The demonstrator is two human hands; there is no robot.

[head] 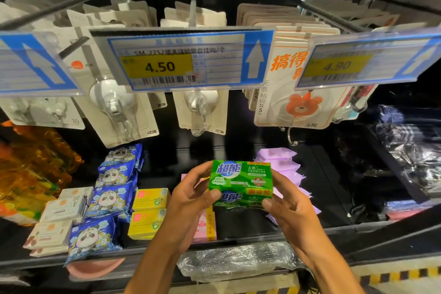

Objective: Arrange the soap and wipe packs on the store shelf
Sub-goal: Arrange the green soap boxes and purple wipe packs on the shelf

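Both hands hold a green soap pack (pixel 241 182) above the black shelf (pixel 248 224). My left hand (pixel 188 200) grips its left end, thumb on the front. My right hand (pixel 290 203) grips its right end. Below and left of the pack lie pink soap packs (pixel 205 224), partly hidden by my left hand. Two yellow soap boxes (pixel 149 211) sit further left. A column of blue panda wipe packs (pixel 109 198) runs front to back. Purple wipe packs (pixel 286 167) are stacked behind my right hand.
White soap boxes (pixel 59 217) lie at the left, beside orange bags (pixel 28 174). Hook packs hang from pegs above, behind price tags (pixel 181 60). Dark wrapped goods (pixel 405 150) fill the right. A plastic-wrapped bundle (pixel 236 260) sits on the lower ledge.
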